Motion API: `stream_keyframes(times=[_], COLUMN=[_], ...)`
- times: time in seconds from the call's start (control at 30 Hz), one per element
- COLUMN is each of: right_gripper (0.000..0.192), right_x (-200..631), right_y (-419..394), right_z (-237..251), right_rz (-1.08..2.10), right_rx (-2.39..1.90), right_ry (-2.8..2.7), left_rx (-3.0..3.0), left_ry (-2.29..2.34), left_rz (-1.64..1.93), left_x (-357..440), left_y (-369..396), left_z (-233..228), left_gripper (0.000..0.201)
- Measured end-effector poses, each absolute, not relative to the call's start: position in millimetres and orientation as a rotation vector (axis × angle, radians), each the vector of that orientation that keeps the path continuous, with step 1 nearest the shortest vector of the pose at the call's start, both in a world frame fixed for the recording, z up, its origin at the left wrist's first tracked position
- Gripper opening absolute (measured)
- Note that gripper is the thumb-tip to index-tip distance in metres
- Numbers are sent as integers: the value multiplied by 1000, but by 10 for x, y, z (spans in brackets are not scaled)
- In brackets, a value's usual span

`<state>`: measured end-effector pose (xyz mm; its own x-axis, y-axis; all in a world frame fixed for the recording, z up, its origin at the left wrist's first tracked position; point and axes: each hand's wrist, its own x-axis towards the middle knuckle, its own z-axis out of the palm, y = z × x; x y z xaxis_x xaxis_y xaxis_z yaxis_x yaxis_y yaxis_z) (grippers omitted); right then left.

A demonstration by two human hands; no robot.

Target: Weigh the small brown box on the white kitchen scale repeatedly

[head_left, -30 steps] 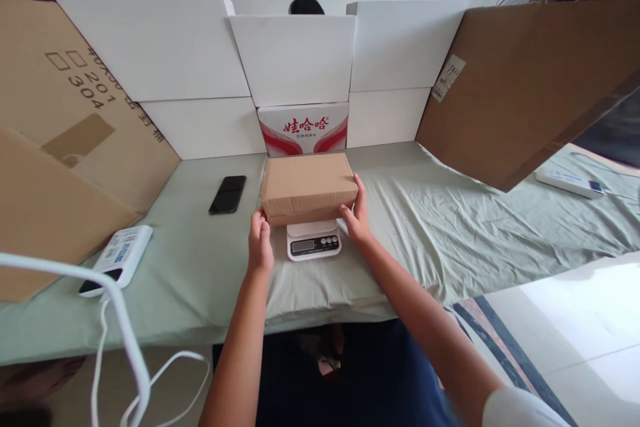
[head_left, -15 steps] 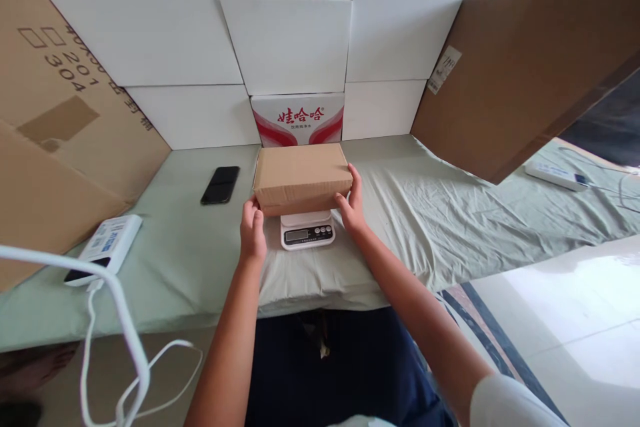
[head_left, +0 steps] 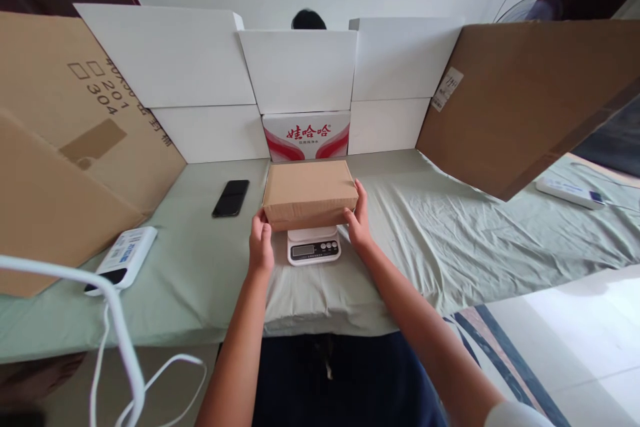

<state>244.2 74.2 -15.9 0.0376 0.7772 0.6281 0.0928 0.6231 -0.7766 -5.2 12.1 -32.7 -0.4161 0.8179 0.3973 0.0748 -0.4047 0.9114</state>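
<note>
A brown cardboard box (head_left: pixel 310 185) sits over a white digital kitchen scale (head_left: pixel 314 251), hiding its weighing plate. Whether the box rests fully on the plate I cannot tell. Only the scale's front panel, with a small display and several round buttons, shows below the box. My left hand (head_left: pixel 261 243) is closed on the box's lower left front corner. At the right front corner, my right hand (head_left: pixel 359 217) grips the box with the thumb on its front face and fingers along the side.
A black smartphone (head_left: pixel 231 198) lies left of the box. White boxes (head_left: pixel 300 70) and a red-printed carton (head_left: pixel 307 137) wall the back; large cardboard panels (head_left: pixel 520 100) flank both sides. A white power bank (head_left: pixel 124 257) with a cable (head_left: pixel 120 320) is at left, a white device (head_left: pixel 570 192) at right.
The camera view has tilted up, so everything sits lower and slightly right in the picture. Both hands keep their hold on the box, which stays over the scale.
</note>
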Motion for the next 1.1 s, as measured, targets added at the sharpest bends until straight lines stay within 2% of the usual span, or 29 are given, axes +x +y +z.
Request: stream_keyframes(times=[0.13,0.8,0.97,1.1], right_gripper=[67,67,63,66], right_x=[2433,2412,2421,2341], right_y=[702,624,733,1118], right_z=[-112,-14,194,353], right_rz=[620,646,598,509], right_rx=[-807,-848,-816,-763], right_ry=[-1428,-1427,-1423,-1465], left_rx=[1277,1314,1328,1339], left_ry=[1311,1329,1233,1127], left_rz=[1857,1794,1833,1865], left_x=[-75,-60,-136,-252], left_y=[130,66,182,598], left_z=[-354,-329,-129,158], left_gripper=[68,67,67,61])
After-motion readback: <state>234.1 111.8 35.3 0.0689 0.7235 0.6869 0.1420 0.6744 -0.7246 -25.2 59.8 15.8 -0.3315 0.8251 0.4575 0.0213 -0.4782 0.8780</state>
